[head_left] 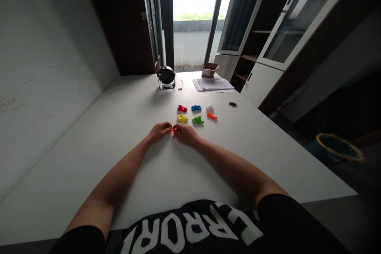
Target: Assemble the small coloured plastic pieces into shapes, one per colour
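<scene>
Over the middle of the white table, my left hand and my right hand meet with bent fingers. Between their fingertips is a small orange plastic piece, gripped from both sides and mostly covered, so its shape is unclear. Just beyond lie small plastic pieces in two rows. A red piece, a blue piece and a white piece form the far row. Nearer are a yellow piece, a green piece and another orange piece.
At the table's far side stand a round black device on a silver stand and an open cardboard box. Papers lie before the box. A round cable hole is at the right. A bin stands beyond the right edge.
</scene>
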Demonstrator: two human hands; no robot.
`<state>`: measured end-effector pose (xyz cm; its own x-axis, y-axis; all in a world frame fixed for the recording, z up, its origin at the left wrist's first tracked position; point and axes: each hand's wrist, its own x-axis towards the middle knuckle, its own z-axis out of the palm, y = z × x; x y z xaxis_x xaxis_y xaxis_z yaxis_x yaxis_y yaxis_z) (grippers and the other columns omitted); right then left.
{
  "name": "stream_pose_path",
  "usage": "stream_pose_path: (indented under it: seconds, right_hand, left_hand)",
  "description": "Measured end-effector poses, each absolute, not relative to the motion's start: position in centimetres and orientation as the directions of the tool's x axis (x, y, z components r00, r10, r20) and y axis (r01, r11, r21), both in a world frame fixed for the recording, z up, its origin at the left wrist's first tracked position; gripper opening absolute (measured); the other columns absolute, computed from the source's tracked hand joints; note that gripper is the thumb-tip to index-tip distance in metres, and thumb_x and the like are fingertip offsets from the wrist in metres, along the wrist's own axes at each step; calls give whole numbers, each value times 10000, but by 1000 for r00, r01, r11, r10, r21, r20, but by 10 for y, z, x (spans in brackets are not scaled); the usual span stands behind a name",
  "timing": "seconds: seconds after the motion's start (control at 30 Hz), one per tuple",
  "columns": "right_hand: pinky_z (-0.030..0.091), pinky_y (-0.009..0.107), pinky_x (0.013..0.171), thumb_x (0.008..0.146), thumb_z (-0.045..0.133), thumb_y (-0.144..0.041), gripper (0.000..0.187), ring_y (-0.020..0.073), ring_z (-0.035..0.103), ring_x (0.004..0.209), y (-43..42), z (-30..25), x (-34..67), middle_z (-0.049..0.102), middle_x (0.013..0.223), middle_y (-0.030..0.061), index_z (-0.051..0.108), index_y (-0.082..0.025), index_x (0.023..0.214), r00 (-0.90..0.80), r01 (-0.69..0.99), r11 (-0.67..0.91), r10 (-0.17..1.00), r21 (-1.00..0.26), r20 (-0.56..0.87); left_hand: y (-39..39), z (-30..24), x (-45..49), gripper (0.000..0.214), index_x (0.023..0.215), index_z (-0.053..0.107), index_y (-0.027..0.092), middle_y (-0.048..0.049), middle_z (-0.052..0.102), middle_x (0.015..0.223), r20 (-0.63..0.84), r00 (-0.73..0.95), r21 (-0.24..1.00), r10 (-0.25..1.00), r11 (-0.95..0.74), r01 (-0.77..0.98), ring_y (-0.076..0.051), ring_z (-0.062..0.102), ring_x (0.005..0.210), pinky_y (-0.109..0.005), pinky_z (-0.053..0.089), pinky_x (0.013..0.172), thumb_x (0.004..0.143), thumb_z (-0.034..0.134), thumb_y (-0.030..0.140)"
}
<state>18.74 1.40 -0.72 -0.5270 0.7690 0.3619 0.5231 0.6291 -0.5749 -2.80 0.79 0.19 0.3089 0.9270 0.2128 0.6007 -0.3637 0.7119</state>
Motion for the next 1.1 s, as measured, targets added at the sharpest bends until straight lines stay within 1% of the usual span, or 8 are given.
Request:
stream_pose_path:
  seconds: [0.47,0.63,0.8,1.1]
  right_hand:
    - [404,225,677,868,675,-162,211,120,571,736,14,-7,188,683,902,20,696,-211,1072,-529,521,635,764,-570,369]
    - [406,226,680,875,679,-190,194,121,572,740,15,-7,188,687,915,27,695,-209,1068,-533,525,628,769,-574,354]
    - [407,226,684,868,670,-164,211,120,569,739,13,-5,188,688,916,27,693,-205,1074,-538,516,633,764,-576,358]
    - [403,221,685,867,679,-160,213,117,570,738,15,-8,188,689,920,24,696,-208,1074,-530,512,639,761,-574,374]
  left_hand:
    - [9,1,-29,216,977,729,218,-16,733,883,214,321,698,923,-374,611,-176,626,781,-266,481,724,863,565,301]
    - [10,0,-29,214,975,728,218,-15,731,876,220,323,696,921,-380,609,-176,625,778,-265,476,716,862,562,296]
    - [11,-2,-30,212,988,718,221,-10,727,884,224,335,694,915,-391,604,-172,624,784,-260,470,713,872,553,287]
    - [10,0,-30,209,985,720,218,-13,733,897,216,327,694,920,-380,611,-177,634,800,-267,483,742,871,559,287]
